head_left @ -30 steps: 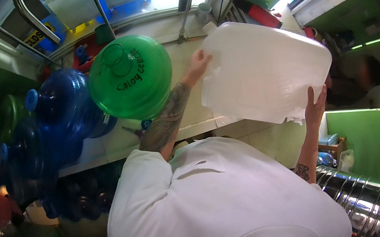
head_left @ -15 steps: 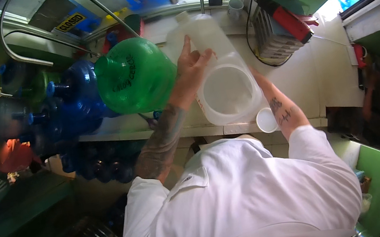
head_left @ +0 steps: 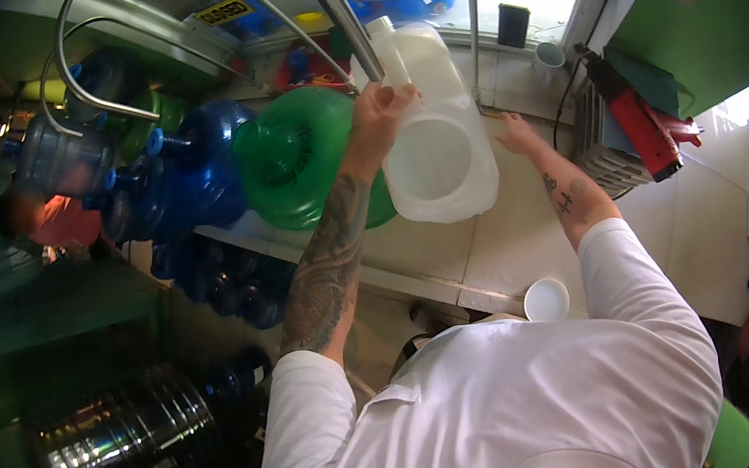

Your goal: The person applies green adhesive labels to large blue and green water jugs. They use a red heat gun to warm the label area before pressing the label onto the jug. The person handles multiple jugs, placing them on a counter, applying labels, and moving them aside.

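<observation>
A translucent white plastic jug with a capped neck and a big round opening in its broad face is in front of me, above the pale counter. My left hand is closed at its left edge below the neck, right by the lower end of a metal pipe. To the right of the jug, my right hand reaches over the counter with fingers apart, holding nothing. A large green water bottle lies tilted against my left forearm, its neck toward the left.
Several blue water bottles crowd the left. A white cup stands at the counter's near edge. A red-and-black handheld tool rests on a grey ridged stack at right. Curved metal rails cross the upper left. A person in orange is far left.
The jug has shifted toward the metal pipe, and my left hand has moved with it, its raised index finger now folded in. My right hand has come into sight, apart from the jug.
</observation>
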{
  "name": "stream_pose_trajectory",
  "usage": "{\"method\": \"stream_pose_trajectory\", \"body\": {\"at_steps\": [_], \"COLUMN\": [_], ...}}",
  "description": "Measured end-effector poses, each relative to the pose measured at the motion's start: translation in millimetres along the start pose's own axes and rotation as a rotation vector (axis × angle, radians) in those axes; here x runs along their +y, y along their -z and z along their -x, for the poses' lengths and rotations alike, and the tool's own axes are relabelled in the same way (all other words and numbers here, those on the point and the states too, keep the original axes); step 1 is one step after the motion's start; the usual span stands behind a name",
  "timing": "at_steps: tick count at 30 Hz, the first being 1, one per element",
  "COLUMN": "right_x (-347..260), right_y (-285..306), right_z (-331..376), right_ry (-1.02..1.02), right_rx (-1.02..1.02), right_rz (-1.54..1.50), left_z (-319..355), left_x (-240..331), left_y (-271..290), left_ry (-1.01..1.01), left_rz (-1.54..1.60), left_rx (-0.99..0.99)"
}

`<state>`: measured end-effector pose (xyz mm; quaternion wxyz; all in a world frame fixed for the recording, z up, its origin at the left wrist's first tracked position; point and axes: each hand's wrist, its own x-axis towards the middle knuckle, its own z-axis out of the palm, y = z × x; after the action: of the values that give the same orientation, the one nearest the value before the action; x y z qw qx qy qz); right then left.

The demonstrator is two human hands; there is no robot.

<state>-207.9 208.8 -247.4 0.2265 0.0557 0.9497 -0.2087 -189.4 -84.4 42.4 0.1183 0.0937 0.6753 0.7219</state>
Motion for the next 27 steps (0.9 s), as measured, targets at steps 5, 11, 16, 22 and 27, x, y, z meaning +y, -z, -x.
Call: {"method": "stream_pose_trajectory", "body": {"at_steps": [5, 11, 16, 22, 27], "right_x": [12.2, 24.2, 25.3, 15.4, 18.5], "right_y": [-8.7, -6.2, -5.1, -8.1, -7.0], "right_z": [-13.4, -14.1, -13.5, -20.6, -18.2], "right_ry": [0.094, 0.101, 0.111, 0.075, 0.052], "right_rx": [0.034, 0.029, -0.003, -0.001, -0.008], "right_rz": [-0.086, -0.101, -0.159, -0.148, -0.095], "left_z": [7.2, 4.4, 1.2, 6.5, 17.2], "left_x": [-25.1, 22.8, 140.6, 181.6, 192.2], "left_y": [-19.5, -9.3, -15.3, -50.6, -50.6], "left_ry": [-0.04, -0.281, -0.701, -0.594, -0.518], "left_rz": [-0.181, -0.267, 0.016, 0.365, 0.161], "left_rx": [0.112, 0.226, -0.077, -0.615, -0.295]}}
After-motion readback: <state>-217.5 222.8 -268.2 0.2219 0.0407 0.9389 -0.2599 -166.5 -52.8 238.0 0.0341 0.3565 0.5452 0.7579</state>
